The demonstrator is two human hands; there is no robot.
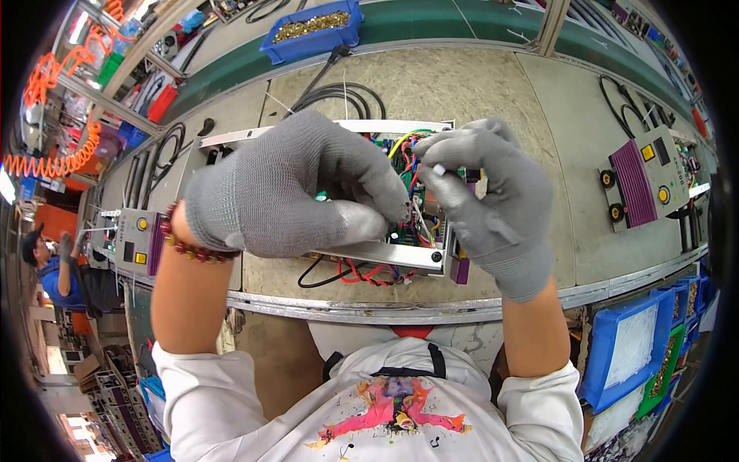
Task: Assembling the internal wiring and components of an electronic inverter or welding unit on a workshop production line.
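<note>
Both my hands wear grey knit gloves with worn pale fingertips. An open electronic device (385, 252) with a metal frame lies on the bench in front of me, full of coloured wires (412, 158). My left hand (300, 189) reaches over its left part; the fingers are curled, the fingertips down among the wires, and whatever they grip is hidden. At the right end, my right hand (493, 196) is closed in a pinch above the wires. A small white piece (439, 169) shows between its thumb and fingers; its kind cannot be made out. The left glove hides much of the device's inside.
Black cable (358, 96) lies coiled behind the device. A blue bin (312, 35) of brass-coloured parts stands at the back. Similar purple-and-grey devices sit at the right (650, 177) and left (138, 242). Blue trays (627, 346) are at lower right. Another person (61, 269) works far left.
</note>
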